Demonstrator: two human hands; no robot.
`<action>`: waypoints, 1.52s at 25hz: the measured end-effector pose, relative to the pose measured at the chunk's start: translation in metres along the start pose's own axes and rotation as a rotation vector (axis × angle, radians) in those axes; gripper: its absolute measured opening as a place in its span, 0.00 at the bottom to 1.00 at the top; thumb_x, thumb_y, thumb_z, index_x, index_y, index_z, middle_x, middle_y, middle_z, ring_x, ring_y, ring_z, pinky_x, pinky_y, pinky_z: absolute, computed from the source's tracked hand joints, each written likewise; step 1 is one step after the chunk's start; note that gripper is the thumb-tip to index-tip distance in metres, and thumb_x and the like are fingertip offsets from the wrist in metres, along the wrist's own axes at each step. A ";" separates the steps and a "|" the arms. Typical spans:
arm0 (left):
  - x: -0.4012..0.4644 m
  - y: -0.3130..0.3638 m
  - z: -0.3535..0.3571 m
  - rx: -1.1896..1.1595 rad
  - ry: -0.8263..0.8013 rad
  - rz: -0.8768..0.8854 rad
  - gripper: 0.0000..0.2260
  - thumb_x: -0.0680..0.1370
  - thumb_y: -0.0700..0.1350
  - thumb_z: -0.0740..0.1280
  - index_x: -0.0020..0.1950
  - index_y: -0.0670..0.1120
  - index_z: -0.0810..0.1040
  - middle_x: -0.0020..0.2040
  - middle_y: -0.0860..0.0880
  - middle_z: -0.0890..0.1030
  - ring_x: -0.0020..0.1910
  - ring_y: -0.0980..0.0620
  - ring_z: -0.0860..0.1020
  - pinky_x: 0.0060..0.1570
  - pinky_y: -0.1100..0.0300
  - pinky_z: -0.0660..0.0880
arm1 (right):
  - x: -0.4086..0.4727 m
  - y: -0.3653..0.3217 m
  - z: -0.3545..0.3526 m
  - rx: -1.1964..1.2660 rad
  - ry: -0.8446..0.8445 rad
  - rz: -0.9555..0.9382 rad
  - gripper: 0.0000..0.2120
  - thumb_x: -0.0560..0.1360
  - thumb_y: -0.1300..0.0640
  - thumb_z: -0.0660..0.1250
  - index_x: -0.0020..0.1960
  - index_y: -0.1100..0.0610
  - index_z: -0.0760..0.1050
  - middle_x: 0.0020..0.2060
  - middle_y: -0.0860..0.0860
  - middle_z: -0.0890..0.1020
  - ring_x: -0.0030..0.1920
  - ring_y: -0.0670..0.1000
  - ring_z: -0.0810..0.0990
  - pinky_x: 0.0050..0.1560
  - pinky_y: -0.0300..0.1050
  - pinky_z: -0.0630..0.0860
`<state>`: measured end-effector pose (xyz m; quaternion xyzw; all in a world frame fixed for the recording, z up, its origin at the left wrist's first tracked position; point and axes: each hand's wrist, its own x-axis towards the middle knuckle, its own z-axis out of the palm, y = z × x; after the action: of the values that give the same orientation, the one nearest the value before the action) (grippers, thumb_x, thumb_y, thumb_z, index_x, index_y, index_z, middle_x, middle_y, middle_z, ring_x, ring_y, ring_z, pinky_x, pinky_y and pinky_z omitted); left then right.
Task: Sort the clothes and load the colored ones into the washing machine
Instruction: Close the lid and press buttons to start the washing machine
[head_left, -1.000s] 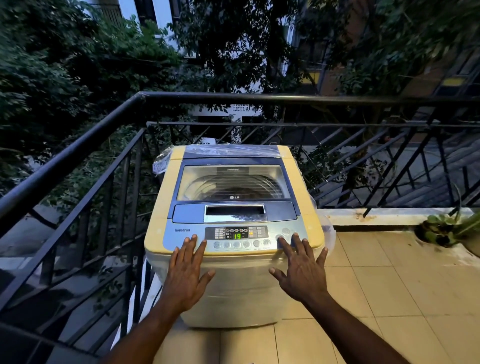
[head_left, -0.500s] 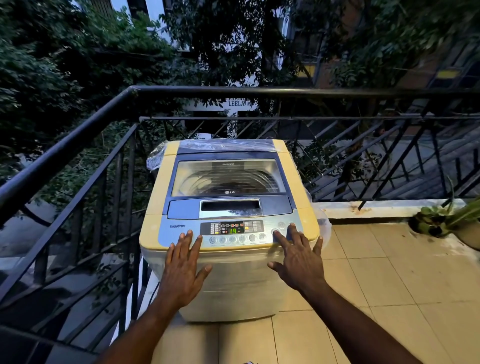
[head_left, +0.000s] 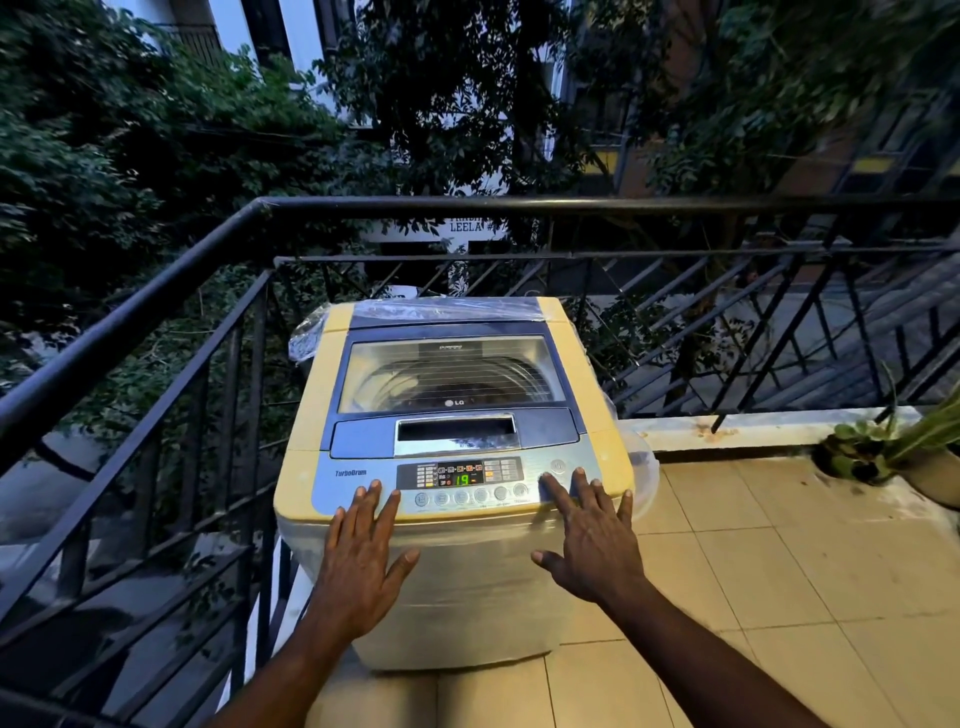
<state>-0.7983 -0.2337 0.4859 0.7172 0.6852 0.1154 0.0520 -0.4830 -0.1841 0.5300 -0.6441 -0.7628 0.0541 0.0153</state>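
A top-loading washing machine with a yellowed rim stands in the balcony corner, wrapped in clear plastic. Its glass lid is down, and something dark lies in the drum beneath. The control panel is lit with a green "19". My left hand rests flat on the front edge, fingers spread, left of the buttons. My right hand lies spread on the panel's right end, fingertips beside the round buttons. Neither hand holds anything. No loose clothes are in view.
A black metal railing runs close along the left and behind the machine. Beige floor tiles stretch to the right. A potted plant sits at the right edge by the low ledge. Trees and buildings lie beyond.
The view has shifted slightly. Both hands stay spread on the machine's front, and the display still reads 19.
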 end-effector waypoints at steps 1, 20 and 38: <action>0.000 0.001 -0.001 -0.001 0.001 -0.001 0.38 0.77 0.71 0.42 0.82 0.51 0.50 0.83 0.48 0.45 0.82 0.48 0.43 0.79 0.46 0.44 | 0.000 0.000 0.000 -0.004 0.003 -0.002 0.50 0.70 0.28 0.65 0.80 0.41 0.41 0.82 0.55 0.51 0.81 0.61 0.52 0.78 0.69 0.48; 0.005 0.006 -0.011 -0.019 -0.021 -0.051 0.43 0.73 0.73 0.32 0.82 0.54 0.52 0.83 0.50 0.48 0.82 0.48 0.46 0.79 0.48 0.46 | 0.001 -0.004 0.005 -0.016 0.009 0.025 0.51 0.71 0.30 0.65 0.81 0.44 0.38 0.82 0.54 0.50 0.81 0.60 0.51 0.76 0.70 0.48; 0.099 0.065 -0.080 -0.152 0.013 0.164 0.38 0.75 0.69 0.44 0.80 0.50 0.60 0.79 0.47 0.60 0.78 0.44 0.58 0.72 0.42 0.59 | 0.020 0.003 -0.067 0.014 0.305 0.115 0.49 0.71 0.31 0.66 0.82 0.47 0.45 0.82 0.55 0.37 0.81 0.63 0.43 0.77 0.68 0.53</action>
<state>-0.7511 -0.1455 0.5873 0.7642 0.6138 0.1754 0.0923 -0.4771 -0.1595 0.5954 -0.6874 -0.7130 -0.0385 0.1324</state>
